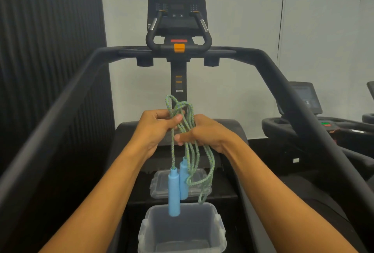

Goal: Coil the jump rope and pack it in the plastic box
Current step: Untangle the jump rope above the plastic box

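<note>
Fingers (pixel 178 118) of the left hand (pixel 155 127) pinched the jump rope (pixel 187 129) strands, while the right hand (pixel 204 133) was closed around the same bundle, above the treadmill (pixel 283 83). Below stood the open plastic box (pixel 182 230), its lid (pixel 159 182) lying beyond. Rope loops and two blue handles (pixel 173 192) dangled over the box.

A black treadmill (pixel 283 83) fills the view, its two side rails running back to a crossbar. Above the crossbar a dark console (pixel 177 10) stands on a central post, with curved grips and an orange knob (pixel 179 48) below it. Behind is a pale, evenly lit wall (pixel 242 20). A dark ribbed panel (pixel 50 30) covers the left side. At the right edge a second treadmill (pixel 315 119) shows its screen and a green button.
</note>
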Demonstrator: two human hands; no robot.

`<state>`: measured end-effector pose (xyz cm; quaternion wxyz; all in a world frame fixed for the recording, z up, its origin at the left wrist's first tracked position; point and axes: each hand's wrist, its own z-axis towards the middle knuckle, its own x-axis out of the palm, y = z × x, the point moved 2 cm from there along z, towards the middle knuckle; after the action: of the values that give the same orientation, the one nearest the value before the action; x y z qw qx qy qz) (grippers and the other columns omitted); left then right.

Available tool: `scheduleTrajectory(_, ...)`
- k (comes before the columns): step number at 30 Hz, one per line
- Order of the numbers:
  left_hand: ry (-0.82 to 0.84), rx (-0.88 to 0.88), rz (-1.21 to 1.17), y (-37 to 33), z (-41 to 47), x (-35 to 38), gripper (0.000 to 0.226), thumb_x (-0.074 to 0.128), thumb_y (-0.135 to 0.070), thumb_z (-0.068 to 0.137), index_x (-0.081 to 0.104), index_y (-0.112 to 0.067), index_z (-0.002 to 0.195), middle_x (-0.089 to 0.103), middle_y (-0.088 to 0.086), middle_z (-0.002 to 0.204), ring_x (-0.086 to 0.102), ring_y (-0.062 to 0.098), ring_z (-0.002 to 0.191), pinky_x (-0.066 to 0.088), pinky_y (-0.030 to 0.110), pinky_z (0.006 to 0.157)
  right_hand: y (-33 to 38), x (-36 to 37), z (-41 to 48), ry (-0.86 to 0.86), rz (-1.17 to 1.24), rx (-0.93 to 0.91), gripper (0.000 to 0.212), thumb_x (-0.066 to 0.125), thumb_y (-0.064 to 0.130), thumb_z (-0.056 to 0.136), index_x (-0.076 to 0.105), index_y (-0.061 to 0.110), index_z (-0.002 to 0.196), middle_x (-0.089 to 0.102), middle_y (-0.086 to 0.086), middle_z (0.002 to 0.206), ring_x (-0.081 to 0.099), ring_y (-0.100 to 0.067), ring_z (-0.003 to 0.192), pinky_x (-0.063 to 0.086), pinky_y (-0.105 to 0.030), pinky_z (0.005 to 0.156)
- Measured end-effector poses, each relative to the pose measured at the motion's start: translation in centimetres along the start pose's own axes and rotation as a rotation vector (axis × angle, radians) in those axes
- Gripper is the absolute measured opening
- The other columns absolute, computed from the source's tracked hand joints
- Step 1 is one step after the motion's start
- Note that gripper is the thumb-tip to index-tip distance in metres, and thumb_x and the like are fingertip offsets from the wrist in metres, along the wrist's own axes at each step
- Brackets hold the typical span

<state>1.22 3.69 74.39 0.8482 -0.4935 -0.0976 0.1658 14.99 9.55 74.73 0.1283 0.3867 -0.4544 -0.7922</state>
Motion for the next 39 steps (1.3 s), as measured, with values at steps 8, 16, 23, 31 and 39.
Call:
scheduleTrajectory(8,-0.068,0.042,-0.065,0.2,-0.1,-0.2,0.016,0.068,-0.009,0.092,0.076,-0.003,0.08,0.075,0.014,0.079,0.069,0.019,0.074,0.057,0.031,0.082,-0.1,0.9,1.0,-0.049,0.105,-0.015,0.027,0.06,0.013,0.097,0.069,0.018,0.072,0.055,0.002,0.063,0.047,-0.008,0.059,0.038,-0.023,0.065)
scheduleTrajectory(16,-0.019,0.055,-0.022,-0.6,-0.5,-0.4,0.013,0.069,-0.021,0.092,0.077,-0.012,0.095,0.075,0.006,0.081,0.061,0.009,0.059,0.047,0.021,0.054,0.6,1.5,1.1,-0.061,0.014,-0.065,0.02,0.065,0.021,0.094,0.074,0.009,0.082,0.065,-0.003,0.077,0.036,-0.009,0.058,0.031,-0.021,0.053)
scheduleTrajectory(23,0.289,-0.195,0.002,5.7,-3.7,-1.9,0.033,0.078,-0.045,0.082,0.073,-0.027,0.108,0.072,0.01,0.1,0.068,0.019,0.097,0.054,0.036,0.086,1.3,0.1,2.2,-0.176,0.275,-0.119,0.016,0.069,0.014,0.094,0.075,0.01,0.08,0.075,0.0,0.084,0.067,-0.007,0.082,0.05,-0.028,0.092)
scheduleTrajectory(31,0.321,-0.16,-0.357,4.1,-3.8,-1.2,0.012,0.053,-0.003,0.077,0.062,-0.002,0.085,0.056,0.015,0.078,0.055,0.023,0.068,0.054,0.035,0.072,0.2,-0.6,2.7,-0.205,0.255,-0.07,0.015,0.073,0.018,0.091,0.078,0.005,0.086,0.079,0.001,0.092,0.07,0.004,0.083,0.047,-0.019,0.084)
scheduleTrajectory(39,0.462,-0.209,-0.172,3.0,-4.4,0.0,0.027,0.049,-0.024,0.102,0.066,-0.004,0.101,0.048,0.008,0.055,0.051,0.021,0.052,0.049,0.035,0.062,0.4,-0.5,2.2,-0.176,0.348,-0.11,0.008,0.076,0.012,0.088,0.075,0.008,0.08,0.076,-0.002,0.088,0.07,0.0,0.084,0.05,-0.017,0.084)
